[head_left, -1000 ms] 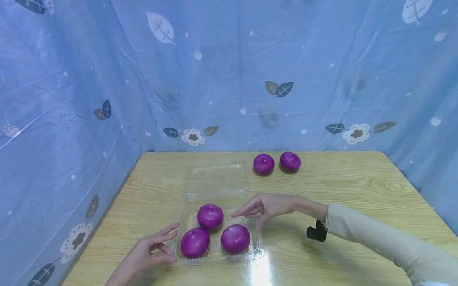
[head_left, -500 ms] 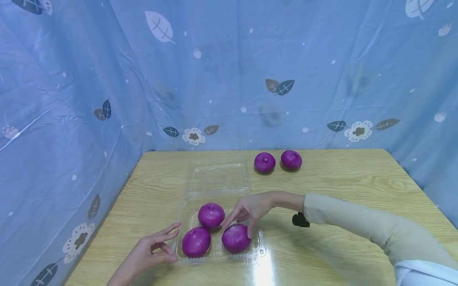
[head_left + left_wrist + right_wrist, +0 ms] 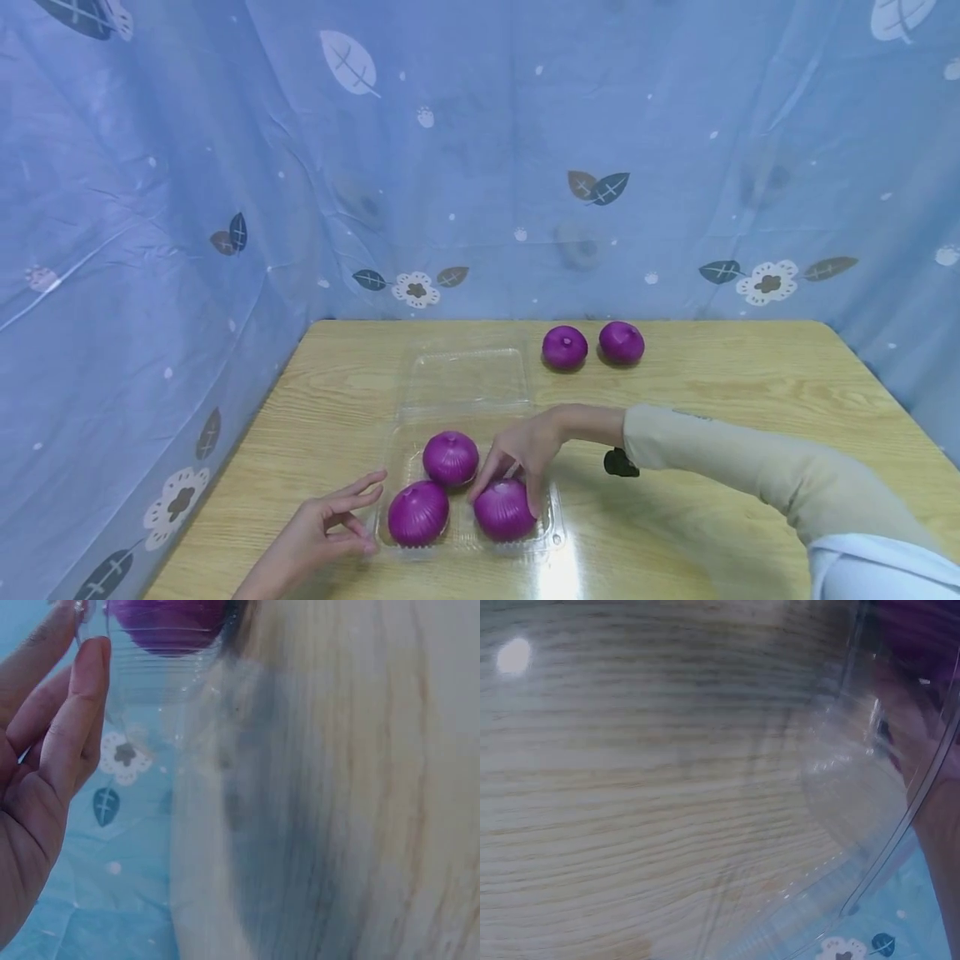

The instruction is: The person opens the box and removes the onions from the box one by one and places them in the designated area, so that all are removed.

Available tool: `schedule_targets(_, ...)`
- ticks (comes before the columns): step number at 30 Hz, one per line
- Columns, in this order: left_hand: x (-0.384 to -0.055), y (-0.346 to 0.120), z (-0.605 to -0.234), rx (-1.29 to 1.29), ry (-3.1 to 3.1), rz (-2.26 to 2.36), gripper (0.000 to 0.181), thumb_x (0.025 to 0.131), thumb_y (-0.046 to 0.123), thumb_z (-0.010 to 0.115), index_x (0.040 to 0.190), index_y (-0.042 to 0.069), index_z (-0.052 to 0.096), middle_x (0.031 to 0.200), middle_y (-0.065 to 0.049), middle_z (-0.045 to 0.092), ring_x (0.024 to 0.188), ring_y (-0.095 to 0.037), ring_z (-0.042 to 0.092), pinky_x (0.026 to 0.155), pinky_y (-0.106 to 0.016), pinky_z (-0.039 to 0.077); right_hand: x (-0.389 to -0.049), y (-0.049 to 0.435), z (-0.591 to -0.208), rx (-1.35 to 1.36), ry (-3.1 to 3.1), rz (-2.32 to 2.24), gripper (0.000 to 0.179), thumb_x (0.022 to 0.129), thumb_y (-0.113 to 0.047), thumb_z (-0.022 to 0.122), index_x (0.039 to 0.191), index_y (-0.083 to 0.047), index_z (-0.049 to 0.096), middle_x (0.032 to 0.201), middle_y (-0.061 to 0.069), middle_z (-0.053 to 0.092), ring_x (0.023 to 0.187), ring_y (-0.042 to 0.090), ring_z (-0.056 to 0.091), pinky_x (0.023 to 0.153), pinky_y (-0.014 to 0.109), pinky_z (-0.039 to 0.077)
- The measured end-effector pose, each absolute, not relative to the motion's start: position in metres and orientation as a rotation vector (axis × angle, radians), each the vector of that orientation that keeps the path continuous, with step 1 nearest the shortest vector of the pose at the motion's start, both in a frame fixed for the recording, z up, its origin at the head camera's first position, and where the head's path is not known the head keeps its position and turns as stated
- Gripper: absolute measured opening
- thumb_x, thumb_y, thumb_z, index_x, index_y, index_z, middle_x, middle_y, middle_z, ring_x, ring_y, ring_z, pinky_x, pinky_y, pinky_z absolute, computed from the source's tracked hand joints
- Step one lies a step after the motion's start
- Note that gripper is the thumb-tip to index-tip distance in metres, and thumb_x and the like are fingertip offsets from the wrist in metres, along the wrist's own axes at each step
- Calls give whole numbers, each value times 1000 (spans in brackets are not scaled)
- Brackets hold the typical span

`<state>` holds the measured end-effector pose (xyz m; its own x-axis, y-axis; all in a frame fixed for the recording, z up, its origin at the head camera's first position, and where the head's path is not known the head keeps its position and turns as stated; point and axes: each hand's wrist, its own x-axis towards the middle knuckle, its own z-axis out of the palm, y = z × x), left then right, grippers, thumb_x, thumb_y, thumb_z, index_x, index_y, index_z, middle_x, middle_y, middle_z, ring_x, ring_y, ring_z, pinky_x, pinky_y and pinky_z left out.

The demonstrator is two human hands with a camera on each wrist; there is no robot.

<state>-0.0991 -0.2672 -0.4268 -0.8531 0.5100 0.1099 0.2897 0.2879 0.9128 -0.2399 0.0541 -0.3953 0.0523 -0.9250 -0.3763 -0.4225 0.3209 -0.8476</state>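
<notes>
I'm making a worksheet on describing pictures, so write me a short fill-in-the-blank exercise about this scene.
1. The clear container holds exactly ____ purple onions.
2. The person's ____ hand grips an onion.
3. Exactly ____ other onions sit outside, near the far edge of the table.
4. The container's lid is ____ rather than closed.

Missing words: three; right; two; open.

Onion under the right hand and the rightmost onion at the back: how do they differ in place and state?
The near onion sits in the clear container; the rightmost back onion lies on the table. The right hand holds the near onion; no hand touches the back one. Both are purple and rounded.
</notes>
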Motion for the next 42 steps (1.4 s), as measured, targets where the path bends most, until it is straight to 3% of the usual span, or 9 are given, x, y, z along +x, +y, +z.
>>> schedule_targets(3,-99,-266,-426,725,2367,1576,50,82,10,74,121,-15,54,144,14,42,74,-14,67,74,-30,59,-237,56,-397,-1277,1570,-601,78,69,4,83,138,-7,50,142,1,48,128,7,42,103,22,40)
schedule_targets(10,-99,-265,-423,683,2384,1550,57,82,13,75,127,-13,52,143,3,47,74,-13,65,70,-31,59,-233,67,-392,-1113,1681,-804,74,69,1,83,135,-16,52,133,-9,51,120,9,50,96,23,47)
schedule_targets(14,-100,-266,-422,673,2408,1544,56,81,12,75,127,-11,53,139,-21,46,73,-12,64,70,-31,59,-224,75,-385,-1164,1668,-963,75,74,-4,78,140,-17,45,140,-3,43,124,11,47,97,26,47)
schedule_targets(18,-101,-266,-423,712,2438,1530,51,81,11,75,124,-10,56,141,0,49,72,-12,64,70,-30,59,-212,85,-379,-1219,1656,-1104,75,75,-4,73,142,-16,41,142,2,41,127,14,45,97,31,49)
schedule_targets(20,-101,-266,-423,729,2450,1525,51,81,11,75,124,-8,57,140,3,49,72,-12,64,69,-29,59,-207,91,-376,-1212,1675,-1170,72,75,-3,72,139,-16,42,138,2,43,126,15,45,95,33,51)
schedule_targets(25,-101,-265,-421,697,2465,1490,53,81,13,75,125,-8,56,136,-27,45,72,-12,65,73,-24,58,-196,105,-373,-1185,1752,-1263,72,74,-3,72,137,-15,40,137,6,41,124,18,46,95,33,51)
schedule_targets(27,-101,-264,-421,675,2470,1469,54,81,16,75,124,-10,56,135,-33,42,72,-11,65,75,-22,57,-192,110,-374,-1173,1752,-1273,74,74,-3,72,139,-11,38,139,10,38,123,19,47,94,33,51)
schedule_targets(34,-101,-264,-419,668,2470,1460,54,81,17,76,124,-10,57,135,-32,44,72,-12,65,78,-20,55,-186,125,-381,-1159,1731,-1307,67,73,-3,75,130,-9,40,133,11,41,118,21,52,92,36,53)
schedule_targets(42,-100,-265,-422,717,2478,1475,49,81,17,76,119,-10,60,141,2,48,72,-13,66,81,-17,53,-181,139,-384,-1230,1819,-1276,59,79,-13,74,131,-15,46,131,6,47,118,21,52,94,35,51)
